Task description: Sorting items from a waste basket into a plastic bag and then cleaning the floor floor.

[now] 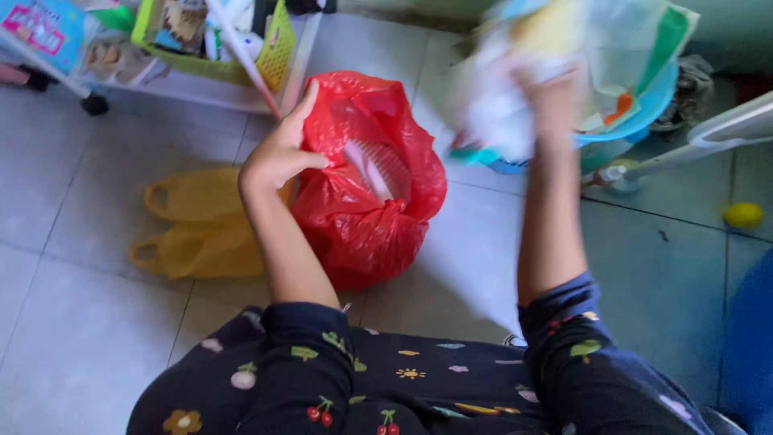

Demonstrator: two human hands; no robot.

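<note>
On tiled floor: red plastic bag (366, 201) open, crumpled, glossy.

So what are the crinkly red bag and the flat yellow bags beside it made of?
The crinkly red bag, held open by the left hand, looks like thin glossy plastic film: shiny creases. The flat yellow bags seem thin plastic too, duller, with loop handles.

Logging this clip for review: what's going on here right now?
A person stands over a red plastic bag on the tiled floor. The left hand holds the bag's rim open; something pale lies inside. The right hand is raised, clutching a blurred bundle of light plastic wrapping. Yellow bags lie beside the red one, near a wheeled rack.
</note>
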